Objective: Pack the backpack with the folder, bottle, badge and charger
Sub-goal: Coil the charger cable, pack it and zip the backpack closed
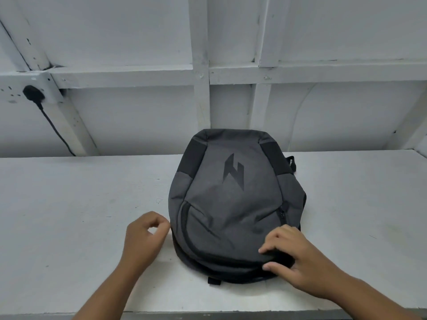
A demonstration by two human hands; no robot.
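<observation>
A dark grey backpack (233, 199) is laid flat on the white table (69, 215), front panel up. A black angular logo (233, 170) and 2 black side panels are seen toward its far end, and its rounded near end is turned toward the person. The near rim is gripped by the right hand (298, 257): the fingers are curled over the top fabric and the thumb is pressed in at the seam below. The left hand (143, 241) is held at the bag's left edge, fingers curled narrowly, thumb and forefinger brought close together at the fabric; whether anything is pinched there cannot be told. On the wall at far left a black plug (32, 93) is set in a socket, its cable (55, 128) hanging down behind the table
</observation>
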